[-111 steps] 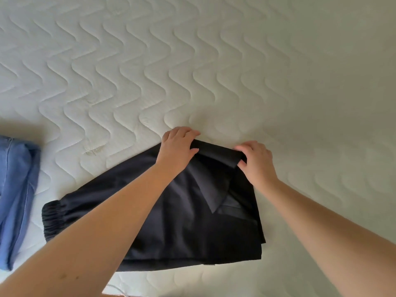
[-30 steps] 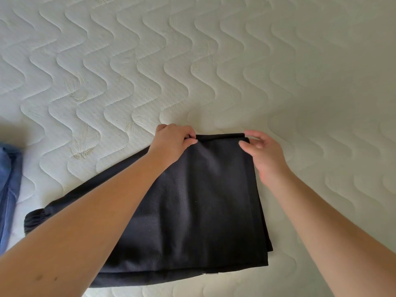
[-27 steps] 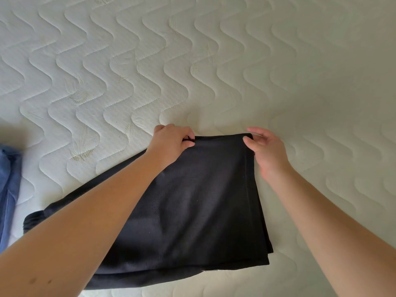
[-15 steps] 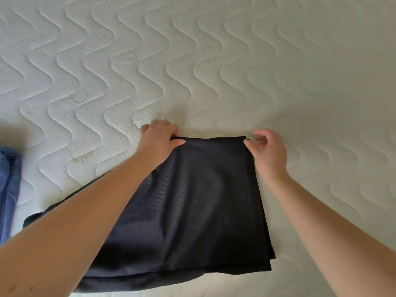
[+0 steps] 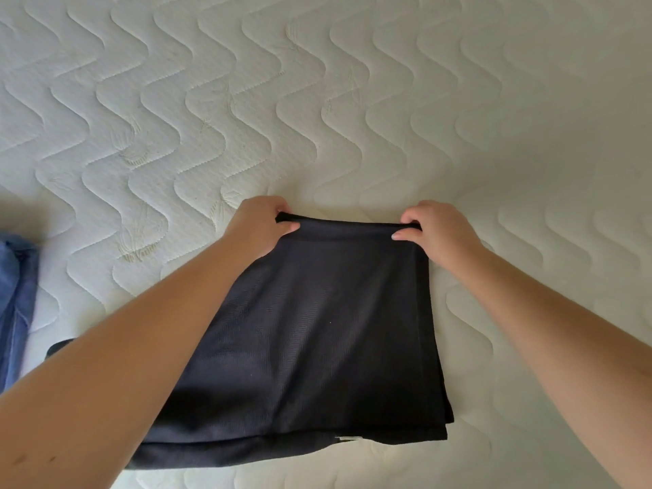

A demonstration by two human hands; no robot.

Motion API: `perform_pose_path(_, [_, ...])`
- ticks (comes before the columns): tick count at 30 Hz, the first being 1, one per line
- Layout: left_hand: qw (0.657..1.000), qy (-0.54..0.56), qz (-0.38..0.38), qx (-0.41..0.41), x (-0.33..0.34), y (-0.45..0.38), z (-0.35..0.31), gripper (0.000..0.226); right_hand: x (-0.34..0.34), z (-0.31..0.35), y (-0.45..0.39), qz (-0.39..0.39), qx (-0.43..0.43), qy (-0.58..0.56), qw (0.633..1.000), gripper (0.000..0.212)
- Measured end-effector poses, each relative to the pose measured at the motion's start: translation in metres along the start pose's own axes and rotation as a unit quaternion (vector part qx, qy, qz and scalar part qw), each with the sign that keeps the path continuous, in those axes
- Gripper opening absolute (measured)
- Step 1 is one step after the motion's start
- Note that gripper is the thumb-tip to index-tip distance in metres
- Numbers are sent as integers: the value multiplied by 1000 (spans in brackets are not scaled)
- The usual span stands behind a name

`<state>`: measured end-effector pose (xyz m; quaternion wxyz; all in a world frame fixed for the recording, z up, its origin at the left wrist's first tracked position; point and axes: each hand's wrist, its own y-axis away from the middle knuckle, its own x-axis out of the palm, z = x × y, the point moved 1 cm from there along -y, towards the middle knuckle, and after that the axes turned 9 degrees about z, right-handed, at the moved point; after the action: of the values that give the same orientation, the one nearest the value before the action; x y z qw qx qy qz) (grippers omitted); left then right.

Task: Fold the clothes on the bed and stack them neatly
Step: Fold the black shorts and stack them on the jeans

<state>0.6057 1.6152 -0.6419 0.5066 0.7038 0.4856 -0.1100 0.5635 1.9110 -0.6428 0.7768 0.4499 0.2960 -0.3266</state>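
Head: both hands [image 5: 259, 224] pinch black garment [image 5: 317, 330] far edge.

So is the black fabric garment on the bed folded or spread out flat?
Folded: the black fabric garment shows stacked layer edges at its near side, and both hands pinch its doubled far edge.

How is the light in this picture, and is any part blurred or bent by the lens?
Head view: soft, even daylight, no glare; the mattress grows dimmer toward the right; its quilted waves bow with wide-angle distortion; the black garment and both hands look sharp.
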Motion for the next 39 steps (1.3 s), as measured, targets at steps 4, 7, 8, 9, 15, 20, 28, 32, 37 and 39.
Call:
perform_pose_path(4, [999,27,-37,11,0,-14,-26,18,-17,-12,-4,-17,21,30,999,26])
perform_pose_path(7, [997,38,-62,11,-6,-21,-39,22,-27,-16,-12,-40,4,71,997,24])
perform_pose_path(8, [997,40,-65,10,-8,-20,-40,23,-28,-15,-13,-46,-14,89,995,23])
perform_pose_path(9, [997,42,-65,12,-10,-17,-41,24,-28,-13,-12,-55,-36,113,991,21])
perform_pose_path(15, [988,71,-100,96,3,36,-31,14,-13,-8,30,-169,-139,148,964,13])
perform_pose_path(20, [970,-21,-148,191,37,83,-22,12,12,-15,76,-189,-175,147,955,26])
perform_pose_path(28, [949,-163,-130,237,89,124,3,26,49,-18,120,-140,-158,173,962,37])
perform_pose_path(32, [947,-211,-100,221,101,129,8,30,59,-15,126,-112,-113,185,970,41])
perform_pose_path(37, [947,-222,-96,210,101,130,2,22,66,-5,138,-106,-60,124,985,26])
perform_pose_path(39, [940,-231,-128,216,99,123,-6,24,63,0,140,-154,-31,68,985,22])
